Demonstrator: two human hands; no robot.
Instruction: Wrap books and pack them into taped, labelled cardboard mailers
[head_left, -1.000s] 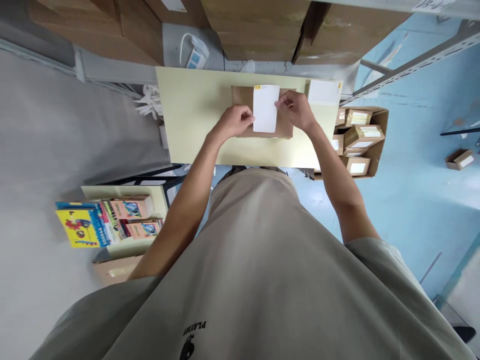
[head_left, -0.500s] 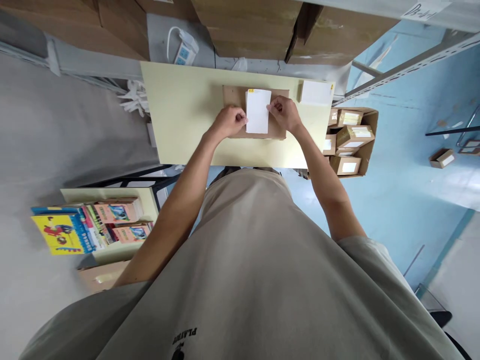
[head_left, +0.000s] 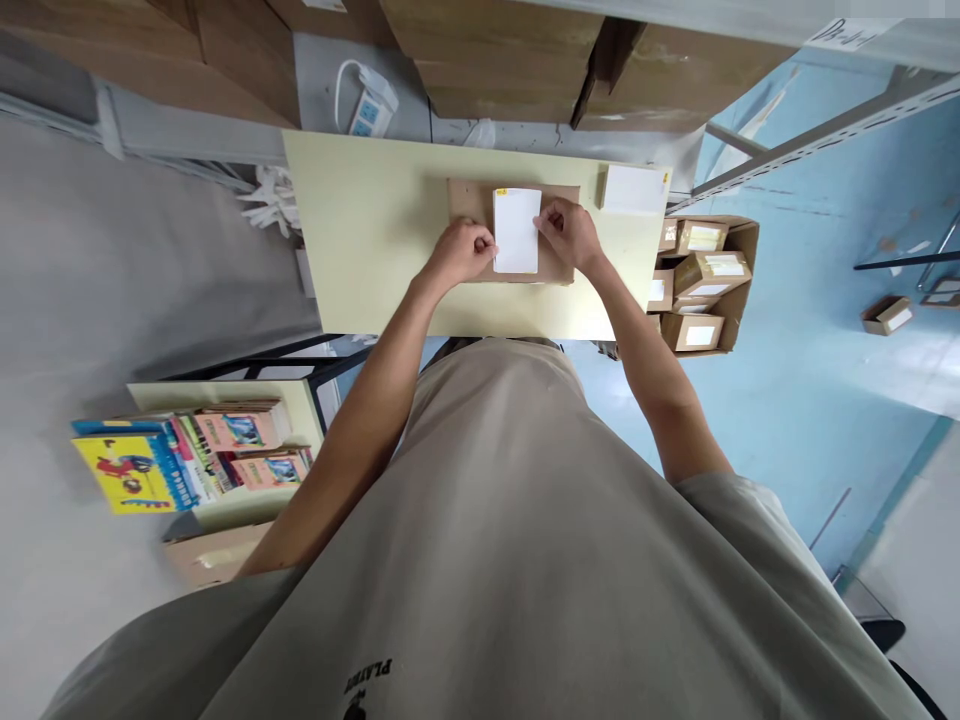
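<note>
A white label sheet (head_left: 517,232) with a small yellow mark at its top left corner lies over a flat brown cardboard box (head_left: 556,262). My left hand (head_left: 466,250) pinches the sheet's lower left edge, its fingers curled closed. On the other side, my right hand (head_left: 568,228) has thumb and forefinger pinched at the sheet's upper right edge. The box rests on a pale yellow tabletop (head_left: 367,240). Whether the sheet is pressed fully against the box I cannot tell.
A white stack of labels (head_left: 634,189) sits at the table's right back corner. Beyond the table stand large cartons (head_left: 502,70) and a power strip (head_left: 373,104). An open carton (head_left: 739,290) of small boxes is at right; books (head_left: 187,450) stand at lower left.
Both hands keep their pinch at the sheet's edges. The whole view has shifted slightly, and the sheet sits a little lower in the picture along with the table.
</note>
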